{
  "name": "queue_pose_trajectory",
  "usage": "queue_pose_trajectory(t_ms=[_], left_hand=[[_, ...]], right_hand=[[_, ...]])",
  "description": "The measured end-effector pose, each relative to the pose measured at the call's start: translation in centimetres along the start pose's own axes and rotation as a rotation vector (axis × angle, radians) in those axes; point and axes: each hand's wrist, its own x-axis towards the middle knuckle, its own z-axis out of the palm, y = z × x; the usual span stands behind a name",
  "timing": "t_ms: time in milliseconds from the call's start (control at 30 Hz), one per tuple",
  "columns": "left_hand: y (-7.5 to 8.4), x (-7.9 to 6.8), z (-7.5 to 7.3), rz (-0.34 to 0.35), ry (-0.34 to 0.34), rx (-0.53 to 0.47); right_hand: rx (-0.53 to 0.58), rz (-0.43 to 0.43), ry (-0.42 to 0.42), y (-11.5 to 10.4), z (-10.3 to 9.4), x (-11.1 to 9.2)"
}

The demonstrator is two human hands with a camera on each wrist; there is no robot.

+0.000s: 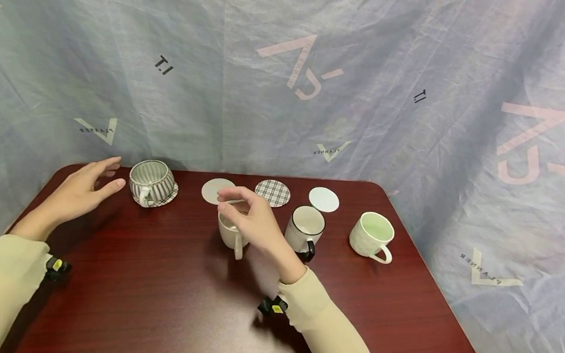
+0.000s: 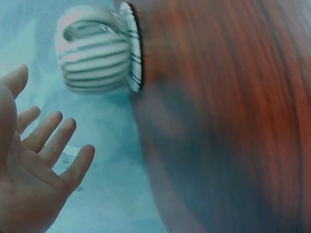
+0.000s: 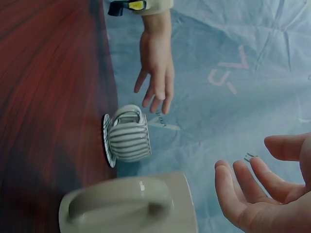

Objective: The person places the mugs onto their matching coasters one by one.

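At the table's far left, a grey-and-white striped mug (image 1: 159, 191) stands upright on a plaid coaster (image 1: 173, 195). My left hand (image 1: 82, 189) hovers just left of it, fingers spread and touching nothing. The left wrist view also shows a gap between that hand (image 2: 36, 170) and the mug. Over a beige mug (image 1: 226, 233) is my right hand (image 1: 257, 221), its fingers loosely bent. Seen from the right wrist, this hand (image 3: 267, 189) is apart from the beige mug (image 3: 182, 208) and holds nothing. The beige mug's handle faces me.
Right of the beige mug stand a white mug with a black handle (image 1: 303, 229) and a pale green mug (image 1: 366, 238). Behind them lie a plain round coaster (image 1: 212, 190), a plaid coaster (image 1: 273, 192) and a white coaster (image 1: 324, 199). A grey cloth (image 1: 220, 88) hangs behind the table (image 1: 161, 287).
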Motion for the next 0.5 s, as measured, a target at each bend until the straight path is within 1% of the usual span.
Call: queue_pose_trajectory(t_ms=[167,333,500], left_hand=[[2.2,-0.2,0.0,0.009,0.017,-0.006],[4.4,-0.2,0.4,0.049,0.045,0.006],[6.4,0.0,0.7,0.092,0.071,0.005]], right_hand=[[-0.046,-0.016,-0.002,0.3,-1.0,-0.8],[-0.063,-0.023,-0.019,0.6,-2.2,-1.6],[-0.062,-0.019,-0.01,1.1,-3.5,-2.3]])
